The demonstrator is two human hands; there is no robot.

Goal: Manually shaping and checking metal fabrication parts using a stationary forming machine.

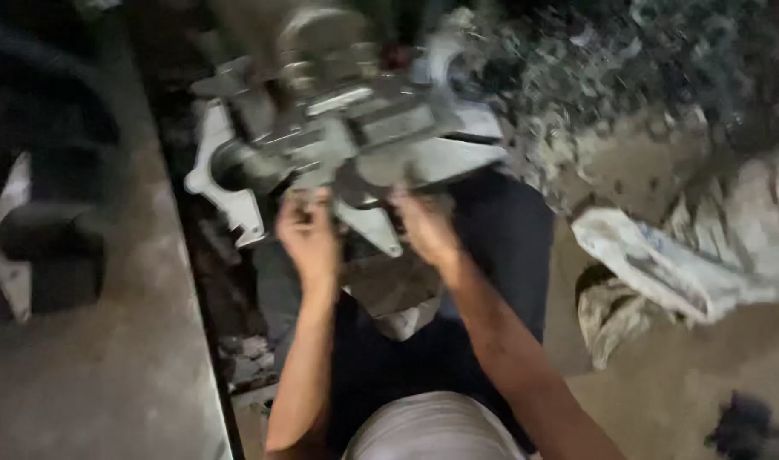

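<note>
A large grey cast-metal part (355,136) with several flanges and a round bore at its left end sits in front of me, blurred by motion. My left hand (308,234) grips its lower edge from below, fingers curled on a flange. My right hand (428,226) holds the underside next to it, close to a pointed lug (374,228). Both forearms reach up from my lap. My dark trousers (508,247) show under the part.
A grey concrete ledge (125,324) runs down the left, with a dark metal piece (31,247) on it. White crumpled sacks (713,247) lie on the dirt floor at right. Scrap debris (611,60) is piled at the back right.
</note>
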